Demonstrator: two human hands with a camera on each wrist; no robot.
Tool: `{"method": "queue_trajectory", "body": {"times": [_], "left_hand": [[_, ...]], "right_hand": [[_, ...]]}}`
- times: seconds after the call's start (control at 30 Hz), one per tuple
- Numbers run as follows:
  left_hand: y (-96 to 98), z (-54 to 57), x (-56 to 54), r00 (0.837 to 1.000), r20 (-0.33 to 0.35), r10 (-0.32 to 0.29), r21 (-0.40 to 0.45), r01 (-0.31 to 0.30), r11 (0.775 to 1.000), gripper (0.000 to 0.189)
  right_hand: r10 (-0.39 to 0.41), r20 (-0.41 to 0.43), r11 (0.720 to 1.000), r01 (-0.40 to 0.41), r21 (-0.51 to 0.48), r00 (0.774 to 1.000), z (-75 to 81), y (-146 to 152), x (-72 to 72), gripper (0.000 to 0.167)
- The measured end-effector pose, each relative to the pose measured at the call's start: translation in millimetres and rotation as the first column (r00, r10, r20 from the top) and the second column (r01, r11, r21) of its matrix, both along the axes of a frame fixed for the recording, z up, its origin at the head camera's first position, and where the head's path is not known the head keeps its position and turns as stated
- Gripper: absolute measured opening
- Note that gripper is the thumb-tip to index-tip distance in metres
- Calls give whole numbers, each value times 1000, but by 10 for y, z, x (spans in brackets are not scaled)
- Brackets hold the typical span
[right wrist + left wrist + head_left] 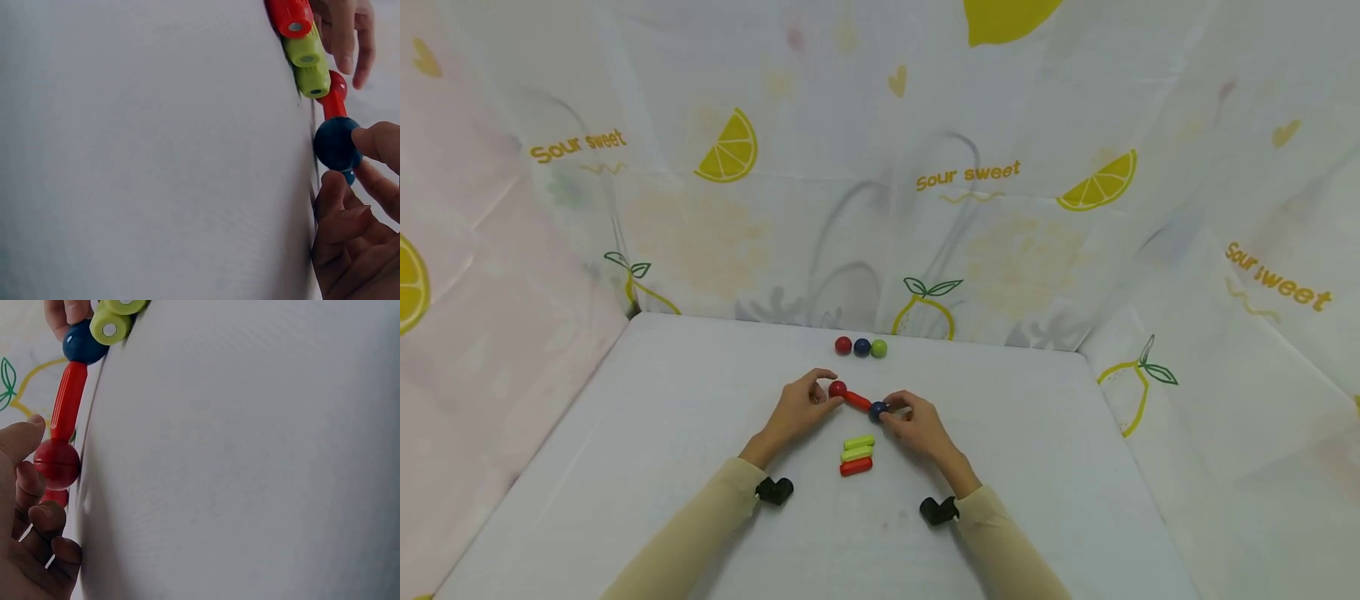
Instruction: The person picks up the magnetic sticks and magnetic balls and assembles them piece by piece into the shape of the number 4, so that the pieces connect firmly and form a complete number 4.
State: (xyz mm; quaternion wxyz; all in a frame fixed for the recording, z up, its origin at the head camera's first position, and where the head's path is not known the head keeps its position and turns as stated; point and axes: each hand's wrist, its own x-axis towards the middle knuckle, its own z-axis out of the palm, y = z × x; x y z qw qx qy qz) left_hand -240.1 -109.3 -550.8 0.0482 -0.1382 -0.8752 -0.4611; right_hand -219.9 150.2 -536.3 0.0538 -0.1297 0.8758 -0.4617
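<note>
A red rod [857,401] joins a red ball [837,389] at its left end to a blue ball [877,411] at its right end. With thumb and forefinger my left hand [806,403] holds the red ball, the thumb along its side in the left wrist view. The blue ball is pinched by my right hand [919,423], whose thumb lies on it in the right wrist view. Just nearer to me, two yellow-green rods [858,447] and another red rod [856,466] lie side by side in a small stack-like row on the white table.
Behind the hands, a second red ball [843,345], a second blue ball [862,347] and a green ball [879,348] stand in a row near the table's back edge. A lemon-printed cloth [820,242] rises behind and beside the white table [700,358].
</note>
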Motion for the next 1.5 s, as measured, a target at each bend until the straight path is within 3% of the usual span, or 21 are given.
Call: {"method": "queue_trajectory", "body": {"times": [0.2, 0.47, 0.77, 1.07, 1.3, 1.5], "left_hand": [[48, 32, 38, 999, 51, 13, 11, -14, 1000, 33], [97, 18, 38, 999, 34, -14, -11, 14, 1000, 38], [137, 63, 31, 992, 101, 70, 2, -71, 997, 33], [160, 101, -23, 982, 148, 116, -21, -114, 993, 36], [104, 117, -102, 971, 224, 80, -37, -74, 997, 35], [11, 99, -186, 953, 304, -5, -12, 10, 1000, 38]], "right_hand": [[16, -34, 1000, -16, 17, 999, -11, -84, 29, 24], [41, -24, 999, -41, 4, 999, 18, -167, 97, 26], [121, -6, 993, -121, 0, 993, 59, -278, 138, 27], [157, -3, 987, -157, 12, 988, 74, -321, 144, 31], [167, -5, 985, -166, 47, 986, 51, -186, 144, 32], [192, -1, 980, -192, 43, 981, 38, -67, 144, 33]]}}
